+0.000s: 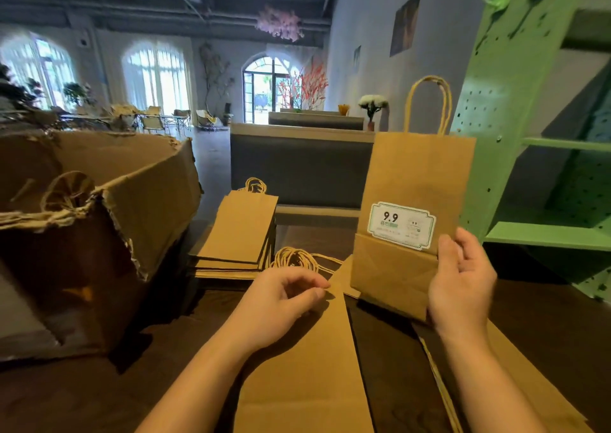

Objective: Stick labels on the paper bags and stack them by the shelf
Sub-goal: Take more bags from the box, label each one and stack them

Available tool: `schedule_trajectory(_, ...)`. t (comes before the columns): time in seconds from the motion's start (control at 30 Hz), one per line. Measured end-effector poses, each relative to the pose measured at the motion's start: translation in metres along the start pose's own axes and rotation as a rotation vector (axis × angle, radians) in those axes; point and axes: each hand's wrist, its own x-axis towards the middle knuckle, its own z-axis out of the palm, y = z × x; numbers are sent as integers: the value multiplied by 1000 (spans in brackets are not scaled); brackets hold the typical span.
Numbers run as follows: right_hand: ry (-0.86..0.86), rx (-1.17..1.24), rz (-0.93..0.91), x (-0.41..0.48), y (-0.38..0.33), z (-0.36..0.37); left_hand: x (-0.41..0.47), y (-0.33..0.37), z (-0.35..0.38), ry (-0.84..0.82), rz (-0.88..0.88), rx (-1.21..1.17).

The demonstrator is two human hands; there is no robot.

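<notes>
Head view, starting from the right hand [461,277]: thumb in front and fingers behind, it grips the lower right corner of a labelled paper bag [416,181] and holds it upright in the air. I judge it is raised like this to check that the label [401,225] sits straight, or to carry it away. The label, white and marked 9.9, lies just above the folded bottom flap, and the grip at the corner leaves it uncovered. The left hand [287,295] rests on the top edge of a flat unlabelled bag [307,366] on the dark table [82,393], with curled fingers and thumb meeting forefinger at the paper. Whether it really pinches the edge I cannot tell; probably it keeps the next bag ready and steady. Twisted paper handles [296,257] lie just behind this hand. Farther back a neat stack of bags [236,234] lies beside a torn cardboard box [99,217], likely the supply. More flat bags [515,366] lie under the right forearm. The green shelf [529,135] stands at the right, near the raised bag, so putting it there needs only a short reach.
</notes>
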Motion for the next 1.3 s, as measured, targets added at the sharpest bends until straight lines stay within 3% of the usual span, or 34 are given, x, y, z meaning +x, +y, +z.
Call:
schedule_trajectory(0.13,-21,109,284,13,0,-9,1,-5,4,-7,9,76)
schedule_trajectory(0.23,-121,105,551,11,2,-9,2,-5,4,11,5,63)
schedule_trajectory(0.4,-380,-6,773,1,10,3,2,-3,6,20,-37,-126)
schedule_trajectory(0.53,-628,158,876,-17,14,14,2,9,-1,220,-149,-357)
schedule_trajectory(0.63,-837,287,877,-24,9,13,5,10,-9,328,-367,-780)
schedule_trajectory(0.73,-976,333,886,-24,11,11,6,0,-22,416,-451,-805)
schedule_trajectory(0.83,-1048,257,865,-26,18,9,7,-5,-32,491,-420,-867)
schedule_trajectory(0.93,-1077,232,837,-26,12,6,7,-9,-35,476,-386,-676)
schedule_trajectory(1.03,-1143,192,807,-31,-4,6,4,-9,-29,342,-320,-484)
schedule_trajectory(1.17,-1076,-90,662,-33,-1,9,1,-16,-23,347,-249,-174)
schedule_trajectory(1.3,-1178,-387,461,-33,4,13,2,-17,-21,376,-209,101)
